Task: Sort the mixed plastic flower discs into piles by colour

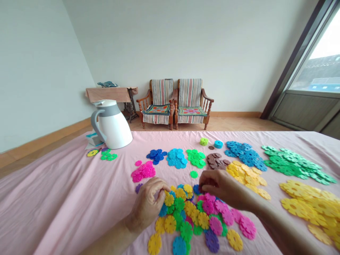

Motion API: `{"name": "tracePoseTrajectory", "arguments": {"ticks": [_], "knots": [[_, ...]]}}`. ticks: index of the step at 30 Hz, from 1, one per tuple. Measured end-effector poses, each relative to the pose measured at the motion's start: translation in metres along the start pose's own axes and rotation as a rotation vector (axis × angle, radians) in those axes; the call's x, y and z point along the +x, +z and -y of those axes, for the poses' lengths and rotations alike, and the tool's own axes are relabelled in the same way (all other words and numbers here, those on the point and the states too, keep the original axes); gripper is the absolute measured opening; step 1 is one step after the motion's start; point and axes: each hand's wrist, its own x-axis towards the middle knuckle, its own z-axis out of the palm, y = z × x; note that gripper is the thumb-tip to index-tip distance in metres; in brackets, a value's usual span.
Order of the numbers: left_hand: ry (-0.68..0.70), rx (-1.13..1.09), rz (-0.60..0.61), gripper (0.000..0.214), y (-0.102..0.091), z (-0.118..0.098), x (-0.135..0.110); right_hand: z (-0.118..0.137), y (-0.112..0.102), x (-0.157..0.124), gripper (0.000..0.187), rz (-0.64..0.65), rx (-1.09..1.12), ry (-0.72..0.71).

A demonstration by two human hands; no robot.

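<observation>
Left hand (148, 205) pinches yellow disc (169, 199) at mixed pile (191, 219) left edge; right hand (221, 187), fingers together, contents hidden, over pile's far side.

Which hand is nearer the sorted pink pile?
Left. The left hand is just short of the pink pile, on the person's side; the right hand is farther off to its right.

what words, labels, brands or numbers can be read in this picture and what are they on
No text can be read anywhere in this view.
white jug: plain, no brand or mark shows.
small box behind the jug: mostly hidden, any print is too small to read.
plastic discs: plain colours, no lettering visible.
chair cushions: woven patterns only, no words.
</observation>
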Motion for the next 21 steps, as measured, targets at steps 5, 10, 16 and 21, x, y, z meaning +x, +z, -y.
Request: {"name": "tracePoseTrajectory", "arguments": {"ticks": [5,10,16,21], "knots": [[0.006,0.005,0.002,0.026,0.000,0.002,-0.001,-0.063,-0.012,0.018,0.013,-0.411,-0.122,0.185],[0.011,0.010,0.000,0.025,0.000,0.000,0.000,-0.104,-0.023,0.023,0.015,-0.585,-0.145,0.306],[0.004,0.016,0.007,0.026,0.001,0.002,-0.001,-0.113,-0.033,0.021,0.028,-0.684,-0.195,0.377],[0.015,0.011,0.020,0.026,0.001,0.005,-0.002,-0.109,-0.035,0.016,0.025,-0.545,-0.345,0.341]]}}
